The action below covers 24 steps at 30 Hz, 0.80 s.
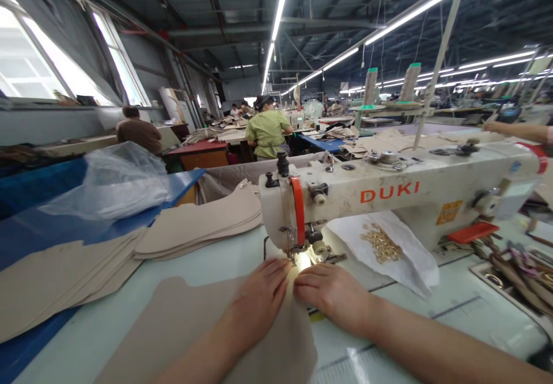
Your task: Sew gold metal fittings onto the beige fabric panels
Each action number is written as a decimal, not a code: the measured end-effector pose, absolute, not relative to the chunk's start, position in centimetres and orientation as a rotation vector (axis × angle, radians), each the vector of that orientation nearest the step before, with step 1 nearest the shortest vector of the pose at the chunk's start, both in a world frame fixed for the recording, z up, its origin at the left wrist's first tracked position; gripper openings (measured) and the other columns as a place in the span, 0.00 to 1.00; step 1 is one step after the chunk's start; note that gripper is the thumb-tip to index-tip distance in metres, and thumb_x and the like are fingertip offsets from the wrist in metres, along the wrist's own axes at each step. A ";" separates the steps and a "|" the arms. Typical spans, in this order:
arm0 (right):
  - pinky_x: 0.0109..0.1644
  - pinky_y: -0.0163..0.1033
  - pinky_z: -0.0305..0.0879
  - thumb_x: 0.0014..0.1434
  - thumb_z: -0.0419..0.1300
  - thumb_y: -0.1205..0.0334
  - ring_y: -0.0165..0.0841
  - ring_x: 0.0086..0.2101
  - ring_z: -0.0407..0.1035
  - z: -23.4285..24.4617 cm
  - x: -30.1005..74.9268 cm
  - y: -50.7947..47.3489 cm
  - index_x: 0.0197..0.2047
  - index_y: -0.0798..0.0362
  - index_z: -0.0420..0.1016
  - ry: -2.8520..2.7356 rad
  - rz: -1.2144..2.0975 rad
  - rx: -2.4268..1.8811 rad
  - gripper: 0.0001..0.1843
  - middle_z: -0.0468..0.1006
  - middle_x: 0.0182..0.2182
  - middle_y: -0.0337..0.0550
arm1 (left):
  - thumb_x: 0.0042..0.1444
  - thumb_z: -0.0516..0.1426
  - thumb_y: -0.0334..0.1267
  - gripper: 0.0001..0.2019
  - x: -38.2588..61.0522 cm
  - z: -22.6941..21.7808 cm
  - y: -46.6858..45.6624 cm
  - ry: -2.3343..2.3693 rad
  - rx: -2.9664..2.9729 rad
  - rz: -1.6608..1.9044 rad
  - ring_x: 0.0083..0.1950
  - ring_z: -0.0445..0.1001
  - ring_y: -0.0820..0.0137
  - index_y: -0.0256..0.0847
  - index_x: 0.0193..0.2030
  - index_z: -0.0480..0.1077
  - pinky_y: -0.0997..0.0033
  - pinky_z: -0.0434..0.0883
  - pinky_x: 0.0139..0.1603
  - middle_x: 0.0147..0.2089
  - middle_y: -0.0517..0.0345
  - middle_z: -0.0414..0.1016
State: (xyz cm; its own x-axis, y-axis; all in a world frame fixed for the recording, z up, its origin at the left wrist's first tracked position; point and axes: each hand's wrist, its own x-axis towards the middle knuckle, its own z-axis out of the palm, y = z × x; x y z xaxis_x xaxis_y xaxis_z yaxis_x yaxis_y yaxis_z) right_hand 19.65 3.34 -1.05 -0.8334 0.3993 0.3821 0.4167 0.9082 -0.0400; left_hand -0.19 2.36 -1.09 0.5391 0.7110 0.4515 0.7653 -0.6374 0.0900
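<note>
A beige fabric piece (181,326) lies on the pale sewing table in front of a white DUKI sewing machine (389,191). My left hand (259,300) rests flat on the fabric, fingers stretched toward the needle and presser foot (298,254). My right hand (332,292) lies beside it, palm down, its fingers curled against the fabric's edge right under the needle. Both hands nearly touch each other at the lit needle area.
Stacks of cut beige pieces (194,223) and a clear plastic bag (116,179) sit at left on a blue surface. A white cloth holding gold metal rings (382,243) lies right of the needle. A tray of straps (522,274) is far right. A person in green (268,130) sits beyond.
</note>
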 end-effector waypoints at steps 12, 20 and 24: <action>0.48 0.37 0.63 0.64 0.53 0.66 0.33 0.41 0.68 -0.5 19.6 3.3 0.38 0.58 0.72 -2.735 -0.048 -0.605 0.07 0.76 0.37 0.46 | 0.61 0.47 0.30 0.15 -0.7 -1.7 2.3 -1.222 -2.649 -0.579 0.55 0.71 0.64 0.35 0.51 0.69 0.60 0.71 0.55 0.53 0.46 0.74; 0.51 0.36 0.62 0.64 0.52 0.67 0.33 0.43 0.68 -0.6 19.5 3.7 0.38 0.59 0.72 -2.715 -0.002 -0.609 0.08 0.76 0.38 0.47 | 0.60 0.48 0.32 0.15 -0.8 -1.7 2.7 -1.244 -2.634 -0.635 0.53 0.73 0.64 0.37 0.50 0.70 0.60 0.71 0.54 0.51 0.49 0.75; 0.53 0.36 0.62 0.63 0.53 0.68 0.34 0.46 0.68 -0.6 19.4 3.9 0.40 0.60 0.72 -2.716 0.019 -0.616 0.07 0.76 0.40 0.49 | 0.61 0.47 0.32 0.15 -0.8 -1.7 2.9 -1.247 -2.637 -0.590 0.54 0.72 0.64 0.36 0.50 0.70 0.60 0.71 0.55 0.52 0.47 0.75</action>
